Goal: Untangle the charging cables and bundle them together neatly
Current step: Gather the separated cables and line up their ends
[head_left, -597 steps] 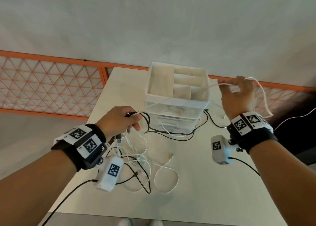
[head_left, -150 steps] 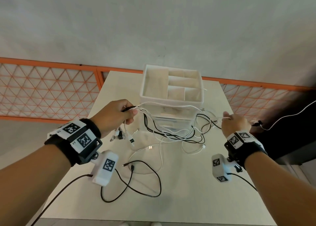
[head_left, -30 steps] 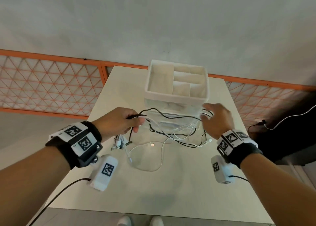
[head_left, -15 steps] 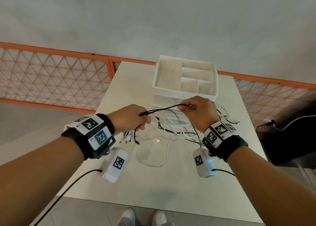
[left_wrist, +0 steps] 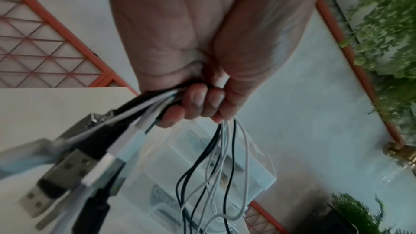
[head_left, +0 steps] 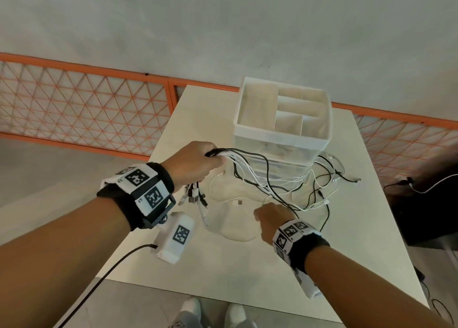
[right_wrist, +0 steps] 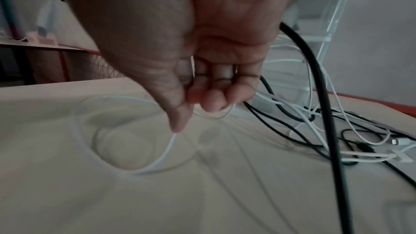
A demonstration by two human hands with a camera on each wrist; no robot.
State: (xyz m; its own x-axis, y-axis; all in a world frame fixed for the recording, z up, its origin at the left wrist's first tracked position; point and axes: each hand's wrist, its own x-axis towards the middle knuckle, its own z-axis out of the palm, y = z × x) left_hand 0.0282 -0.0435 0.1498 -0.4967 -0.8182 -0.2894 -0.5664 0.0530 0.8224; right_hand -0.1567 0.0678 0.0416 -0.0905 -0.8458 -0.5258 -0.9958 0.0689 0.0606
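Holding the cables (head_left: 250,165) gathered at their plug ends, the left hand (head_left: 195,163) is fisted round them above the table (head_left: 223,273); loose lengths trail down beside the drawer box (head_left: 282,114). Half a second ago the right hand (head_left: 272,218) gripped a black strand near the left; it has since dropped to the tabletop and now pinches a white cable (right_wrist: 157,159). Judged: another strand is being freed. Far-end plugs lie knotted; the count is unclear, and the wrist views are blurred.
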